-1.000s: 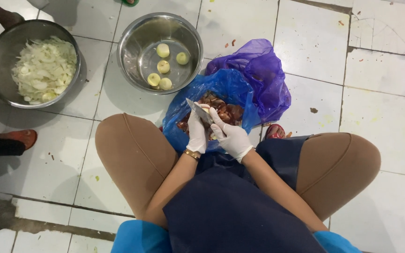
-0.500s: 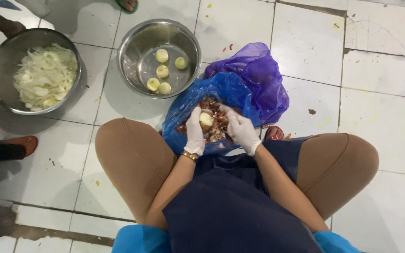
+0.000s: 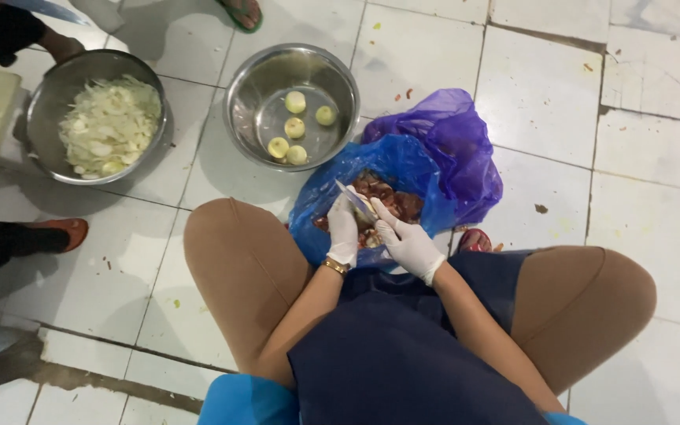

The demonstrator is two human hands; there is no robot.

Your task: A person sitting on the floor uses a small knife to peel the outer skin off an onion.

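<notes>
Hands meet at frame centre, both in white gloves, over open blue plastic bag [image 3: 403,169] w/ reddish-brown onion skins [image 3: 391,197] inside. Left hand [image 3: 343,232] is curled shut around small onion [image 3: 368,228], mostly hidden by fingers, so can't tell how much skin is left on it. Right hand [image 3: 404,240] grips thin silver knife [image 3: 353,198], fingers closed on handle, blade angled toward 10 o'clock and lying against the onion. Gold bracelet [image 3: 334,267] on left wrist.

Purple plastic bag [image 3: 450,145] sits touching the blue one, at 1 o'clock from the hands. Round steel bowl [image 3: 242,110] at 11 o'clock holds five peeled pale-yellow onions [image 3: 296,130]. Second steel bowl [image 3: 41,106] far off at 10 o'clock, piled w/ sliced white onion [image 3: 108,126]. All on white tiled floor [image 3: 545,86].

Person squats, tan knees either side, dark blue apron between. Someone else's foot in orange sandal [image 3: 60,230] at 9 o'clock, well apart from the hands.
</notes>
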